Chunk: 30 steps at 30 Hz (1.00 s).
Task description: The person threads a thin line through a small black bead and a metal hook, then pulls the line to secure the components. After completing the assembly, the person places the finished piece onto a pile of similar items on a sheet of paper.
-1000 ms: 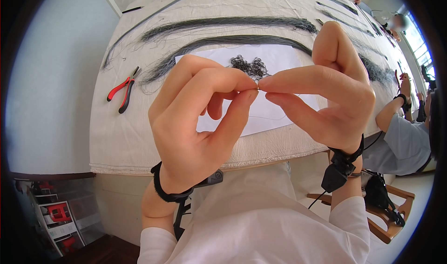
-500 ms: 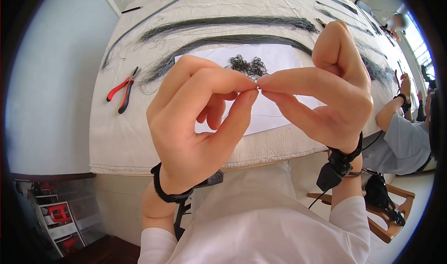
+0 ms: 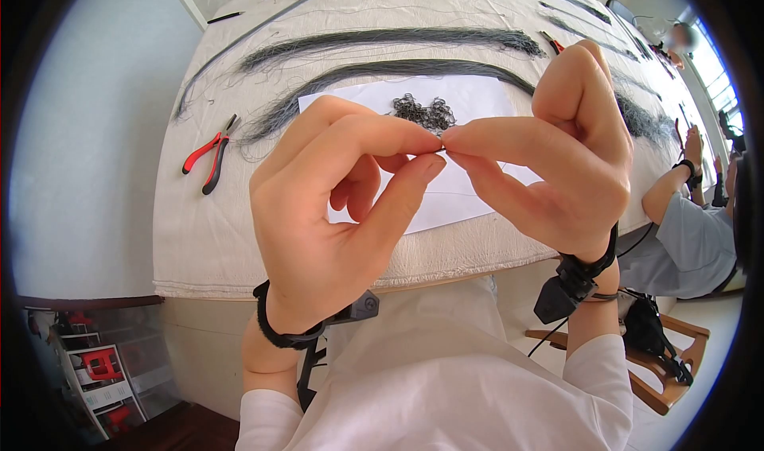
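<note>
My left hand (image 3: pixel 334 188) pinches with thumb and index fingertips at the middle of the view, over the white paper (image 3: pixel 454 204). Touching it fingertip to fingertip, my right hand (image 3: pixel 557 157) is pinched too. Something tiny and dark shows where the fingertips meet, too small to name. Just beyond them a pile of small dark wire loops (image 3: pixel 422 110) lies on the paper. Behind the paper runs a long bundle of grey wire (image 3: pixel 382 68), partly hidden by my hands.
Red and black pliers (image 3: pixel 213 158) lie on the cloth-covered table (image 3: pixel 239 252) at the left. A second wire bundle (image 3: pixel 382 37) lies farther back. At the right edge a co-worker's arm (image 3: pixel 668 192) rests by the table, near a wooden chair (image 3: pixel 692 347).
My left thumb has shifted slightly against the index finger, showing more of its nail. Both hands otherwise stay nearly in place, fingertips together.
</note>
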Available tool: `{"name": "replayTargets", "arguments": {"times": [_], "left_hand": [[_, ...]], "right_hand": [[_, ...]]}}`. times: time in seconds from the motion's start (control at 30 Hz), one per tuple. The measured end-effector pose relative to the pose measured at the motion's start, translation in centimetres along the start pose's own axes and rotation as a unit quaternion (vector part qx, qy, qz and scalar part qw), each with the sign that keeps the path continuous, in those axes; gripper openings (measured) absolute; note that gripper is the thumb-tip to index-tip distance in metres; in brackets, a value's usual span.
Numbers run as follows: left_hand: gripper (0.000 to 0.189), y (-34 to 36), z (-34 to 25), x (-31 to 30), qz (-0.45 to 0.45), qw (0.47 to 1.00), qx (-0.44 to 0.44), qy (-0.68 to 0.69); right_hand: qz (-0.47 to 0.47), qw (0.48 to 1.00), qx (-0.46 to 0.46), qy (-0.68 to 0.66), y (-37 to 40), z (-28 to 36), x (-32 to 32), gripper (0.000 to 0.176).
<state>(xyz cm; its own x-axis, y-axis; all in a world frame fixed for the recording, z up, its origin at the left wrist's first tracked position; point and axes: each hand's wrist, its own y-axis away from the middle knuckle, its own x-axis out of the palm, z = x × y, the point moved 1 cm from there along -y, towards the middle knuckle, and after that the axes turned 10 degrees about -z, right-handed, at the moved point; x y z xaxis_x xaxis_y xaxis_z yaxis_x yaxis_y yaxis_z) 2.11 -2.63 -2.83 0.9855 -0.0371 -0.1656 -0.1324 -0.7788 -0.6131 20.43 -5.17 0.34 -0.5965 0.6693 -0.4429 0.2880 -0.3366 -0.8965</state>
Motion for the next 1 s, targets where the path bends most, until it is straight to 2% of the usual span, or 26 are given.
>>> {"name": "replayTargets", "arguments": {"times": [0.23,0.5,0.7,1.0], "left_hand": [[0.015,-0.17,0.11,0.05,0.002,1.000,0.002,-0.007],[0.017,-0.39,0.55,0.46,-0.032,0.997,0.075,-0.008],[0.017,-0.44,0.72,0.19,-0.006,0.999,0.039,-0.003],[0.017,-0.57,0.65,0.38,-0.007,0.999,0.051,0.001]], "right_hand": [[-0.011,1.000,-0.018,0.007,0.16,-0.08,0.17,0.038],[-0.020,1.000,-0.024,-0.005,0.18,-0.28,0.51,0.037],[-0.020,0.999,-0.029,0.004,0.18,-0.43,0.48,0.036],[-0.022,0.999,-0.035,0.026,0.16,-0.18,0.47,0.035]]}}
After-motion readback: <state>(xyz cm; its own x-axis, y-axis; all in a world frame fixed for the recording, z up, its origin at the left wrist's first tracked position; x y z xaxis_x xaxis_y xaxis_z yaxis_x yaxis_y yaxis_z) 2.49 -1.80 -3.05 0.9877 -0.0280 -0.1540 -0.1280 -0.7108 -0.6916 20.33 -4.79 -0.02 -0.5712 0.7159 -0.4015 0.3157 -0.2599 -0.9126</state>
